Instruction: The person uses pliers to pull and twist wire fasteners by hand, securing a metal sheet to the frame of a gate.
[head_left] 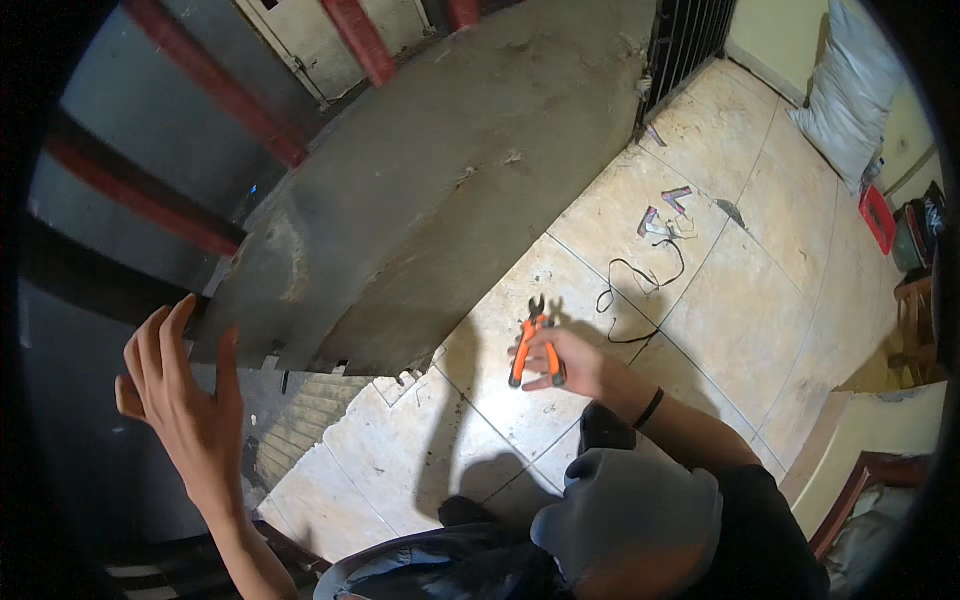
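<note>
In my right hand (pixel 572 362) is a pair of side cutters (pixel 530 340) with orange and black handles. Its handles are spread, and the dark jaws point away from me, above the tiled floor. A dark band circles my right wrist. My left hand (pixel 185 375) is raised on the left with its fingers apart, and nothing is in it. It is nearest the end of a low grey cement wall (pixel 440 190) and the red bars above it. Beyond the cutters, a thin black cord (pixel 645 280) lies curled on the tiles.
Torn wrapper pieces (pixel 650 222) lie on the tiled floor (pixel 770 290). A black metal grille (pixel 690 50) stands at the wall's far end. A pale sack (pixel 850 95) and a red plastic item (pixel 877 220) are at the right. Broken tile edges (pixel 400 385) border a ribbed step (pixel 305 420).
</note>
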